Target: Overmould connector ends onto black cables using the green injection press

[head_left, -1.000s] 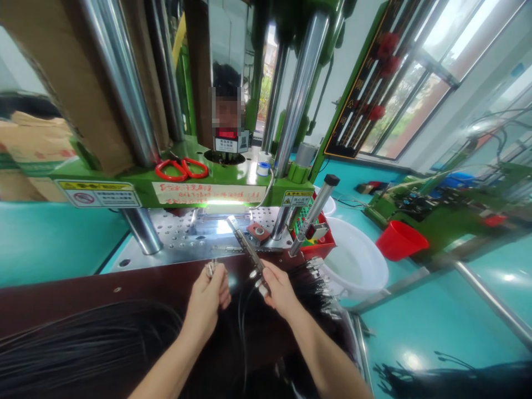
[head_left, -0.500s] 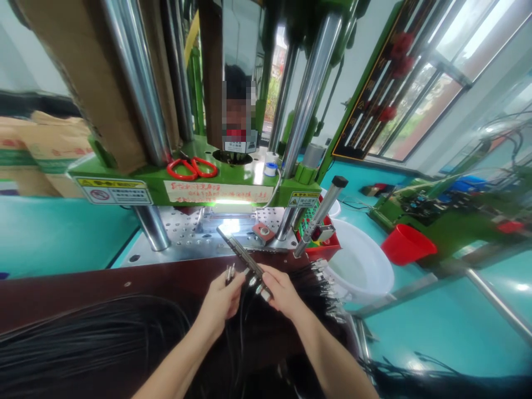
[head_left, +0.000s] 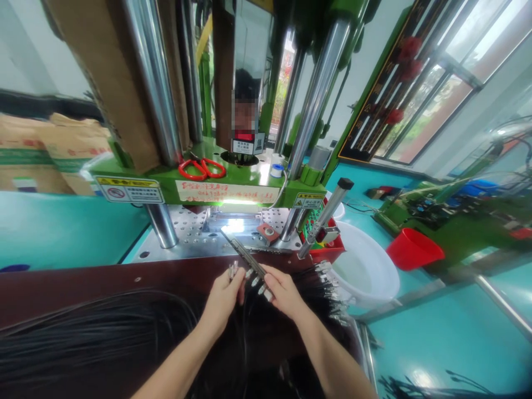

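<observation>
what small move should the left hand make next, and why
Probably bring one of the metal tips in the left hand to the edge of the metal bar: the right hand grips the bar's near end, similar silvery ends sit along that part, and the left fingers are already close by.

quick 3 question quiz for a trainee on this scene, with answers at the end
1. Which hand grips the long metal bar?

2. Where do the red-handled scissors lie?
a) on the dark table
b) on the green machine frame
c) on the floor

3. True or false: in this view, the red bucket is to the right of the large white basin.

Key: 1. the right hand; 2. b; 3. true.
</observation>
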Demonstrator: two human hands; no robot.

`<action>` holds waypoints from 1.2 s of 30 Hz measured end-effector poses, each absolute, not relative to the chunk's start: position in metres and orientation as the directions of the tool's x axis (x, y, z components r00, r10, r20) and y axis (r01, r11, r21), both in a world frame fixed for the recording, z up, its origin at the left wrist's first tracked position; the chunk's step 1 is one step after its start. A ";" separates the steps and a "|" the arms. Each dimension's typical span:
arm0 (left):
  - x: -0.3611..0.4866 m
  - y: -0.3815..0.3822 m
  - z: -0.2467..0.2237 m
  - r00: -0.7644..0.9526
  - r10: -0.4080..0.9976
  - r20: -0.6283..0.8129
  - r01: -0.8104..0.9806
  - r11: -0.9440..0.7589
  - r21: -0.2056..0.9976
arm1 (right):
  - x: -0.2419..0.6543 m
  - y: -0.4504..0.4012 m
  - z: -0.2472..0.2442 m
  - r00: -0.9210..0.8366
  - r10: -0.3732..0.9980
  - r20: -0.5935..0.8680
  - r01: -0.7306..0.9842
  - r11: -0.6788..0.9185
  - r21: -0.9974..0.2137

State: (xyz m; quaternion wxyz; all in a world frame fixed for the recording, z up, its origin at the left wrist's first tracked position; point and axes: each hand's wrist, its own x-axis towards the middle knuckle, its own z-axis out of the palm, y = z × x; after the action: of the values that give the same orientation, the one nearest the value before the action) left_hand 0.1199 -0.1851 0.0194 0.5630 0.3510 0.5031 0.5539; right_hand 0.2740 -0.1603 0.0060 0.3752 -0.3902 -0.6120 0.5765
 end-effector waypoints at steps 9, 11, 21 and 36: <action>0.117 -0.184 0.021 -0.120 0.973 -0.196 -0.305 0.152 0.940 | 0.274 -0.162 0.014 -0.418 0.902 -0.103 0.002 -0.113 -0.994; 0.117 -0.185 0.018 -0.074 0.977 -0.201 -0.303 0.170 0.938 | 0.274 -0.162 0.015 -0.441 0.891 -0.105 0.016 -0.109 -0.994; 0.111 -0.181 0.007 -0.059 0.955 -0.291 -0.367 0.250 0.896 | 0.277 -0.159 0.011 -0.478 0.872 -0.106 0.100 -0.066 -0.993; 0.085 -0.203 0.021 0.036 0.974 -0.224 -0.381 0.221 0.898 | 0.277 -0.159 0.008 -0.474 0.880 -0.028 0.171 0.061 -0.983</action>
State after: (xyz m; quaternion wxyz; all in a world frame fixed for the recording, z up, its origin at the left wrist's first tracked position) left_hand 0.0853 -0.2028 0.0208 0.6396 0.3300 0.4488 0.5298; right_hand 0.2774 -0.1587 0.0083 0.3190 -0.4015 -0.6546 0.5554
